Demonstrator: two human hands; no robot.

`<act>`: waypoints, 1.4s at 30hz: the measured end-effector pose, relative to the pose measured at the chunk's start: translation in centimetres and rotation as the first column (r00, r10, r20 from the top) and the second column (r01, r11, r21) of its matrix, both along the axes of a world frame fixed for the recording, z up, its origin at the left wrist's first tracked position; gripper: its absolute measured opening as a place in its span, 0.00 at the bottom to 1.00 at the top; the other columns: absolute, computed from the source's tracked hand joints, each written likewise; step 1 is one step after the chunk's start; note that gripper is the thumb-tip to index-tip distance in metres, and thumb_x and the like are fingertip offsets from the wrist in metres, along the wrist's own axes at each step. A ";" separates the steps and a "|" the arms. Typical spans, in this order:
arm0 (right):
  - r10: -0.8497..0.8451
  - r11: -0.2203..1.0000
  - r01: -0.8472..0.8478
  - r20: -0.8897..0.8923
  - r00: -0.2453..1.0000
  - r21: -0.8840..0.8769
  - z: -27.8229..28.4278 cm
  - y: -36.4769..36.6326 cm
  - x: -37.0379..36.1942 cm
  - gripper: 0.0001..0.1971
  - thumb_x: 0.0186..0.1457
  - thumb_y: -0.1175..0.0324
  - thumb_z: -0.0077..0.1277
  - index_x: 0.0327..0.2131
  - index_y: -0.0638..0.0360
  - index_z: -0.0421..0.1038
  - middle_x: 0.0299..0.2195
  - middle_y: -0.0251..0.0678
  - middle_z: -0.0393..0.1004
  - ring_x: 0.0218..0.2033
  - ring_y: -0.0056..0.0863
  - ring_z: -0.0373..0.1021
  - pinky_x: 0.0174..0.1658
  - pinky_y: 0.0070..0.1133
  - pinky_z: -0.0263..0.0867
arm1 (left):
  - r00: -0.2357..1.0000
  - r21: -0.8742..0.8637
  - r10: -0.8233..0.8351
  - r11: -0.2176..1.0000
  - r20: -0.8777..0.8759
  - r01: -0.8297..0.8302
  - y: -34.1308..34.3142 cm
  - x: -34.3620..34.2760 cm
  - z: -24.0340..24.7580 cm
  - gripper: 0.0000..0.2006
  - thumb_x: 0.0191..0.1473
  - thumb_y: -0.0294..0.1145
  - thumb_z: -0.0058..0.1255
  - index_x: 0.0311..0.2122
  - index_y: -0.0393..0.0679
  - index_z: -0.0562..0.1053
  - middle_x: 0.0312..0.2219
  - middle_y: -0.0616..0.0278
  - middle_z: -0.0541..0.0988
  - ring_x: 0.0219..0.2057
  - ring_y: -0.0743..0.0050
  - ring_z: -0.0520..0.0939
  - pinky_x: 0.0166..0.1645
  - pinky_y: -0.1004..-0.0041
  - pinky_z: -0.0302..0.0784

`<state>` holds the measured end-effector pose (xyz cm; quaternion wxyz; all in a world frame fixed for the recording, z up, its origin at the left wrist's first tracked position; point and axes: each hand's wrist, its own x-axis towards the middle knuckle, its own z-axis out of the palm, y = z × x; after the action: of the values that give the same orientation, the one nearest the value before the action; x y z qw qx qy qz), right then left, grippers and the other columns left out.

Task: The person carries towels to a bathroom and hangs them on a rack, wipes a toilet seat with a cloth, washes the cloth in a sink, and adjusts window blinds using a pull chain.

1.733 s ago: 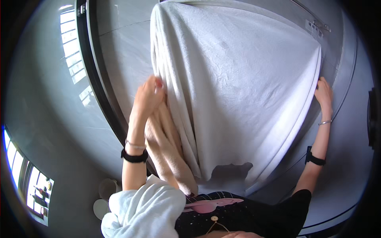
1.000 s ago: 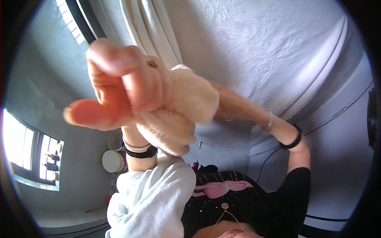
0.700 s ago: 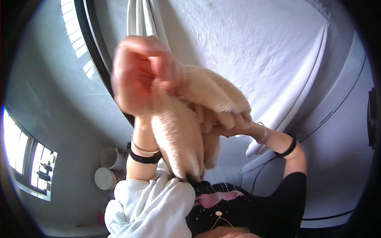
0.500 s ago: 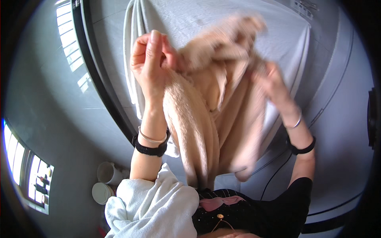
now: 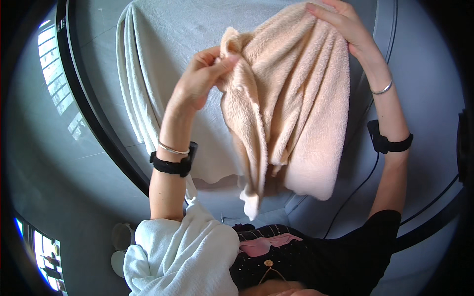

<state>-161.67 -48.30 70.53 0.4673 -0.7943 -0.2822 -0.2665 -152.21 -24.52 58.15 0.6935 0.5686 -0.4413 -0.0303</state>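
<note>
A fluffy beige towel-like cloth point(image 5: 316, 108) hangs in folds between my two hands. My left hand point(image 5: 197, 79) pinches a bunched part near its upper left, thumb on top. Higher up at the right, my right hand point(image 5: 343, 24) grips the cloth's upper edge; some of its fingers are cut off by the picture's edge. The cloth's lower end dangles free in front of my body, and a pale corner point(image 5: 251, 204) points down. Behind it is a draped whitish cloth point(image 5: 207, 133), apart from my left fingers.
A pale towel point(image 5: 187, 256) lies over my left shoulder and upper arm. White round containers point(image 5: 121, 238) stand at lower left. A dark curved edge point(image 5: 94, 98) runs down the left side. A thin black cable point(image 5: 355, 200) hangs from my right armband.
My right hand has moved up, lifting and spreading the beige cloth, which was bunched and blurred. My left hand has shifted slightly lower. The view has turned a little.
</note>
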 end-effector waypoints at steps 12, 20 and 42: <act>-0.407 0.660 0.713 0.686 0.604 -0.237 -5.5 -1.1 1.0 0.16 0.50 0.58 0.48 0.38 0.59 0.67 0.31 0.39 0.70 0.28 0.25 0.69 0.31 0.20 0.64 | 0.957 -0.486 -0.222 0.867 -0.187 0.106 -2.1 -1.0 3.6 0.13 0.56 0.30 0.38 0.43 0.34 0.64 0.37 0.54 0.71 0.39 0.70 0.73 0.46 0.70 0.71; -0.375 0.544 0.390 0.200 0.905 -0.743 -16.8 3.4 -0.2 0.15 0.41 0.61 0.52 0.19 0.67 0.70 0.14 0.49 0.67 0.18 0.39 0.69 0.25 0.28 0.64 | 0.901 -0.651 -0.430 0.671 0.050 0.356 -5.1 -0.1 5.0 0.08 0.56 0.32 0.38 0.30 0.42 0.69 0.25 0.64 0.73 0.27 0.74 0.75 0.33 0.75 0.73; -0.004 0.998 0.017 0.228 0.974 -0.056 5.4 1.8 0.1 0.19 0.55 0.60 0.39 0.46 0.63 0.60 0.44 0.37 0.65 0.45 0.24 0.62 0.45 0.24 0.63 | 0.980 -0.372 0.196 0.911 0.016 -0.176 -3.8 -2.1 8.6 0.05 0.50 0.27 0.44 0.29 0.39 0.72 0.18 0.66 0.74 0.16 0.81 0.72 0.17 0.83 0.65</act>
<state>-161.59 -46.54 75.91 0.4076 -0.7731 -0.3372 -0.3499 -154.30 -28.27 66.75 0.7757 0.4682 -0.4011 0.1345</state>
